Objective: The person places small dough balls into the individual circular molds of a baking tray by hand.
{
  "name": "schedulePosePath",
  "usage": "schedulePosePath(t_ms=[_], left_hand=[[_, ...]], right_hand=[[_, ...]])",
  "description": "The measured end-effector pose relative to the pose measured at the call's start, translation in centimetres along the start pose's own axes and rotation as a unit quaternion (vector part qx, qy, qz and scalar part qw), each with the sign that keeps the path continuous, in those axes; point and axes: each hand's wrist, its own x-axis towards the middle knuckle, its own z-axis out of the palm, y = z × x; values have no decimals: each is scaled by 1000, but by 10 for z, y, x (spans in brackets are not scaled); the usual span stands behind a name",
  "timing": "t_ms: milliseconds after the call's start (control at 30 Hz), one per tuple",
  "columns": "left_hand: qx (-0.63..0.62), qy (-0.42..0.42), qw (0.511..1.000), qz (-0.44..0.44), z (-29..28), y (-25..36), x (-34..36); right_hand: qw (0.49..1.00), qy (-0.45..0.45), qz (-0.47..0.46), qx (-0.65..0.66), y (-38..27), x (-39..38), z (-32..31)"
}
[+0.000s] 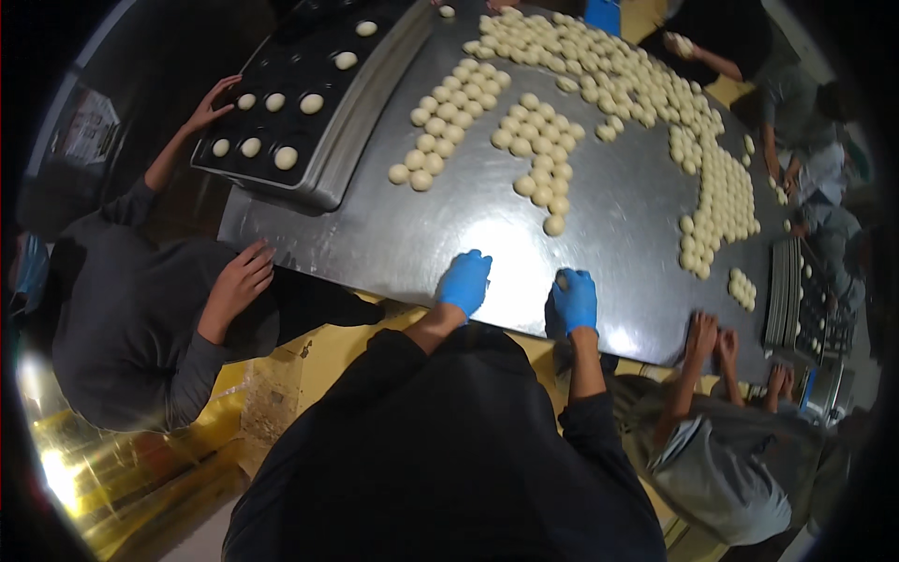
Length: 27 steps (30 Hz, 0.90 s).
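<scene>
My left hand [465, 281], in a blue glove, rests low on the steel table [365, 244] with its fingers curled; whatever may be beneath them is hidden. My right hand [575, 298], also blue-gloved, is curled at the table's near edge, with a small, indistinct round shape at its fingertips. Ahead of me lie groups of pale dough balls: a narrow block [440, 122] left of centre, a smaller cluster [534, 140] at the centre, and many more [712, 187] along the back and right.
A stack of black trays [309, 140] with dough balls stands at the left, beside a co-worker [140, 328]. Another co-worker's hands [702, 337] touch the table at my right. More people [787, 122] stand across the table. Another tray stack [791, 290] is at the far right.
</scene>
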Motion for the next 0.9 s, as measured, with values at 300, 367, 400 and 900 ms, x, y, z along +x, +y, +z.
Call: schedulePosePath(t_ms=[300, 367, 400, 900], left_hand=[[-9, -42, 998, -45, -15, 5, 4], [-5, -66, 996, -57, -20, 7, 10], [-2, -76, 995, -61, -22, 8, 14], [-120, -5, 985, -121, 2, 18, -21]], right_hand=[[946, -135, 85, 282, -58, 53, -18], [942, -180, 13, 282, -104, 88, -37], [938, -191, -16, 289, -112, 115, -31], [907, -7, -391, 155, -462, 584, 26]])
